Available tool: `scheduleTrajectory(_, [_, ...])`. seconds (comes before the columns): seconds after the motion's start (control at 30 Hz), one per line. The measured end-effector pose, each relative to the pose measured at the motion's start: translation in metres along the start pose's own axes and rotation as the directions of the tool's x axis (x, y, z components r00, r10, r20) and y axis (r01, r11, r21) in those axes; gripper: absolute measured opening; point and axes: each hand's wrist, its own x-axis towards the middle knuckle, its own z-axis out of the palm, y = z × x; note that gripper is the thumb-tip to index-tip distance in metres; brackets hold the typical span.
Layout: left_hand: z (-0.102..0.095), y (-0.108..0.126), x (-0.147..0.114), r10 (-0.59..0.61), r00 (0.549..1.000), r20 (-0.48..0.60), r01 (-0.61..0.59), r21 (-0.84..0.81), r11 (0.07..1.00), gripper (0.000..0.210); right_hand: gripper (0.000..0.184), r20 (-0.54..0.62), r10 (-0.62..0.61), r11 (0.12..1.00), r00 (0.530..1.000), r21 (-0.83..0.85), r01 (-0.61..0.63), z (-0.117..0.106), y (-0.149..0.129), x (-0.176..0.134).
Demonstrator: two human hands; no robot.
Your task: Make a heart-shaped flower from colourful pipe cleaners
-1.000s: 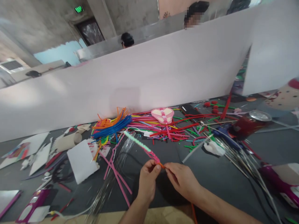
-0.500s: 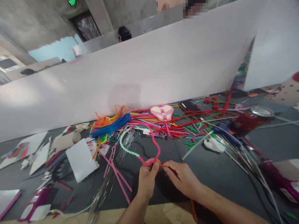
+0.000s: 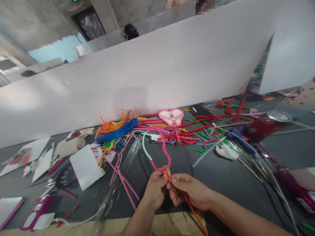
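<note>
Fingers (image 3: 163,179) of the left hand (image 3: 155,190) pinch closed on the foot of the pink-and-mint loop (image 3: 169,160), held over the counter (image 3: 179,160); the right hand's (image 3: 194,189) close on the orange strand (image 3: 194,211) just beside, a dark stem (image 3: 180,206) trailing below. Neat wrapping calls for a firm left pinch and snug, touching orange turns.

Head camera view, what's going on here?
A person is working with both bare hands on a pink and mint-green fuzzy loop. The left hand pinches it at its base, and the right hand grips an orange strip right beside that. A dark, thin stem slants down below the fingers. Beyond the hands lie a blue bundle and a heart-shaped piece.
</note>
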Motion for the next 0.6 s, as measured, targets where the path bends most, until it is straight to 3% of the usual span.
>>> scheduleTrajectory(0.1, [0.002,0.0,-0.001,-0.016,0.999,0.034,0.017,-0.038,0.999,0.029,0.04,-0.012,-0.096,0.992,0.995,-0.079,0.095,0.003,0.001,0.0])
scheduleTrajectory(0.17, [0.002,-0.002,0.0,0.019,1.0,0.014,-0.018,-0.026,1.0,0.028,0.039,-0.067,-0.221,0.943,0.973,-0.27,0.196,0.004,-0.003,-0.001])
scheduleTrajectory(0.23, [0.001,-0.004,0.001,0.096,0.994,-0.06,-0.094,0.031,0.995,0.025,0.037,-0.104,-0.359,0.807,0.928,-0.534,0.252,0.003,-0.008,-0.004])
scheduleTrajectory(0.33, [-0.002,-0.007,0.002,0.241,0.953,-0.185,-0.209,0.179,0.962,0.02,0.031,-0.076,-0.495,0.511,0.866,-0.831,0.219,0.0,-0.013,-0.007])
scheduleTrajectory(0.4, [-0.004,-0.007,0.002,0.306,0.924,-0.228,-0.237,0.285,0.929,0.018,0.028,-0.034,-0.515,0.365,0.857,-0.913,0.183,-0.001,-0.014,-0.008])
scheduleTrajectory(0.47, [-0.005,-0.005,0.002,0.336,0.909,-0.248,-0.229,0.378,0.897,0.018,0.028,0.003,-0.511,0.282,0.86,-0.944,0.17,-0.001,-0.014,-0.009])
scheduleTrajectory(0.6, [-0.008,-0.001,0.001,0.376,0.888,-0.267,-0.219,0.473,0.854,0.022,0.024,0.011,-0.509,0.242,0.861,-0.958,0.155,0.0,-0.018,-0.009])
